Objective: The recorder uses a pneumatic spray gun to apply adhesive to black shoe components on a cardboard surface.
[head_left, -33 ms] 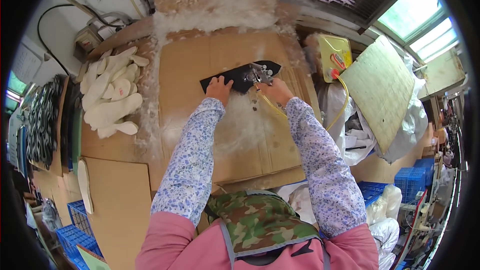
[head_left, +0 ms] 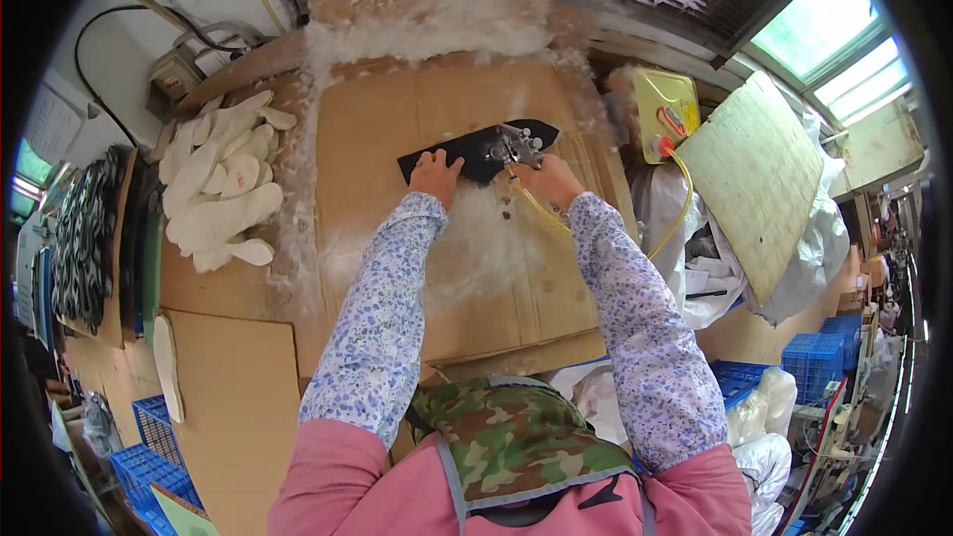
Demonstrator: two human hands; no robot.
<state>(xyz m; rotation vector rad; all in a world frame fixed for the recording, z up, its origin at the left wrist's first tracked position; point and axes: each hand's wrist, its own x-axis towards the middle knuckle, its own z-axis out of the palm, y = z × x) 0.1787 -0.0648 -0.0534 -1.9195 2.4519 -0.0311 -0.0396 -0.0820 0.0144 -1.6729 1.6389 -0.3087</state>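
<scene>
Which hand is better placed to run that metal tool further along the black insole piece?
Right. The right hand already grips the metal tool with its yellow hose, resting on the black insole piece. The left hand lies flat on the piece's left end, pinning it down.

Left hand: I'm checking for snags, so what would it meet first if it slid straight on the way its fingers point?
The left hand already rests on the black insole-shaped piece; past its far edge lies bare cardboard, then probably the white fluff pile.
</scene>
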